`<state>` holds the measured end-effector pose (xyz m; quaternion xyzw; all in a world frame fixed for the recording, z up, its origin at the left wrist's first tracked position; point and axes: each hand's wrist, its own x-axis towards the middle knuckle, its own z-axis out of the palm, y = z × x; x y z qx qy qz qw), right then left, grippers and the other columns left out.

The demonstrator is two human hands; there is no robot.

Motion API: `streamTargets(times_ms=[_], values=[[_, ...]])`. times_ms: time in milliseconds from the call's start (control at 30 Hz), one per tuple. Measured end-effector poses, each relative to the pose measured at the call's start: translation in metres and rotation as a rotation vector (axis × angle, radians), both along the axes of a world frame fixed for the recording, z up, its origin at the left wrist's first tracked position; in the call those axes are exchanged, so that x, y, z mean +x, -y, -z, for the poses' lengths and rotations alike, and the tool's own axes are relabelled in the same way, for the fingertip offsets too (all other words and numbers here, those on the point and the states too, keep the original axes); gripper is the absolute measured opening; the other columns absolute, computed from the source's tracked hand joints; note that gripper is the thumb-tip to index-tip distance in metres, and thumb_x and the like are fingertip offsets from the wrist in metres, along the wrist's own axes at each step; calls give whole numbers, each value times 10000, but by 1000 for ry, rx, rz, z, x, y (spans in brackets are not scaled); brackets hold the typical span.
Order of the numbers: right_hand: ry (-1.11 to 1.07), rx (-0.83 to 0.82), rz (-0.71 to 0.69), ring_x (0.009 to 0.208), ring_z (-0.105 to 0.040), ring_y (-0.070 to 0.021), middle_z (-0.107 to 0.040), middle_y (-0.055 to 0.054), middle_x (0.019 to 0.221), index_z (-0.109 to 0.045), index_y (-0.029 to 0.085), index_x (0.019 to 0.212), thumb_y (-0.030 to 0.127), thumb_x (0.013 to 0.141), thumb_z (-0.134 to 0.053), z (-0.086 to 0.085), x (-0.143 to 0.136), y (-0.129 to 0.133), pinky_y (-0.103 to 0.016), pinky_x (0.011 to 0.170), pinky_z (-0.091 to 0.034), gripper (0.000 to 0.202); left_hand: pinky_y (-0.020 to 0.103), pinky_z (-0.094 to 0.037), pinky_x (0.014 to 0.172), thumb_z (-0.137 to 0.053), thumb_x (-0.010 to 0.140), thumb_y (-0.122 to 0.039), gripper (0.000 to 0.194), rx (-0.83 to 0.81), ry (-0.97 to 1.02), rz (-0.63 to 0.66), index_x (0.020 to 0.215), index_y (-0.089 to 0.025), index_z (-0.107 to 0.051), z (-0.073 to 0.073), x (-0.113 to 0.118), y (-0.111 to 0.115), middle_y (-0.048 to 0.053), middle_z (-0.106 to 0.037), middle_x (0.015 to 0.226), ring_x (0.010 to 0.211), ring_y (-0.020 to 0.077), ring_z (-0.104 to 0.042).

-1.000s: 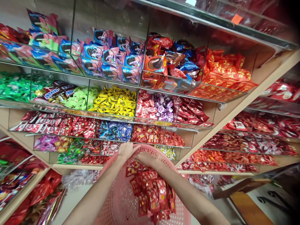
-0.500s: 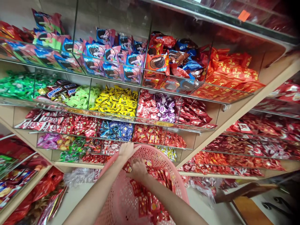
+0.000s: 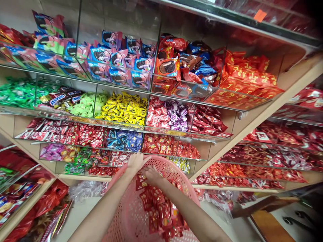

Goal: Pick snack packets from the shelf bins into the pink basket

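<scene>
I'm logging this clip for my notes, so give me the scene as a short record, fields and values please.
Left hand: holding the far rim of the pink basket; left hand
Right hand: inside the basket, over red packets; right hand, fingers loosely spread, contact unclear
Basket contents: red packets, piled toward the right
Shelf, top rows: blue-and-pink cookie packets above yellow packets
Shelf, left: Snickers packets
Lower right: brown wooden board
</scene>
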<state>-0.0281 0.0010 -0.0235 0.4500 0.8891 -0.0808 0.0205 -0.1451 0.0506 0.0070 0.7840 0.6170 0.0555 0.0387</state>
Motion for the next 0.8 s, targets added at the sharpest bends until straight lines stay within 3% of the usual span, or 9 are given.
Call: streamTargets(times_ms=[200, 267, 333, 400, 567, 700, 800], values=[[-133, 48, -39, 996, -428, -227, -508, -76, 1128, -462, 196, 1116, 289, 670, -563, -6, 11, -6, -362, 818, -336, 466, 352, -406, 694, -86, 721, -656, 775, -4, 10, -6, 843, -112, -625, -3, 0, 1, 160, -607, 799, 806, 265, -569], [-233, 98, -7, 940, -465, -192, -556, -66, 1051, -531, 182, 1017, 249, 688, -516, -16, 18, -12, -306, 799, -341, 336, 352, -412, 680, -93, 723, -653, 764, 7, 4, 1, 844, -116, -623, -3, 0, 1, 156, -609, 793, 796, 267, -572], [-324, 132, 124, 778, -510, -145, -613, -42, 833, -588, 171, 823, 197, 700, -458, -25, 28, -22, -247, 721, -357, 181, 353, -415, 671, -96, 719, -657, 764, 5, 2, 5, 844, -117, -622, -3, -1, 1, 157, -610, 796, 789, 268, -573], [-444, 165, 333, 613, -498, -114, -594, -12, 657, -574, 171, 690, 186, 708, -416, -32, 40, -36, -212, 603, -354, 160, 352, -416, 673, -97, 717, -660, 768, 1, 3, 0, 842, -115, -624, -3, 0, 1, 158, -611, 799, 788, 267, -574], [-752, 191, 792, 508, -474, -99, -551, 11, 551, -504, 184, 588, 211, 679, -441, -35, 55, -73, -195, 497, -320, 115, 364, -418, 667, -92, 727, -647, 761, 44, -1, 1, 801, -114, -630, -2, 0, 1, 151, -616, 784, 766, 273, -577], [-793, 124, 891, 424, -434, -101, -471, 17, 414, -387, 200, 418, 254, 652, -498, -31, 46, -92, -210, 459, -308, 264, 369, -420, 663, -83, 724, -651, 766, 38, -8, 1, 788, -119, -631, -2, 0, 1, 151, -615, 780, 763, 273, -578], [-830, 93, 914, 386, -434, -96, -468, 21, 391, -387, 200, 420, 232, 649, -499, -28, 39, -98, -202, 426, -312, 257, 363, -418, 668, -87, 721, -655, 768, 19, -9, -1, 805, -119, -630, -3, 0, 1, 152, -614, 796, 779, 271, -575]])
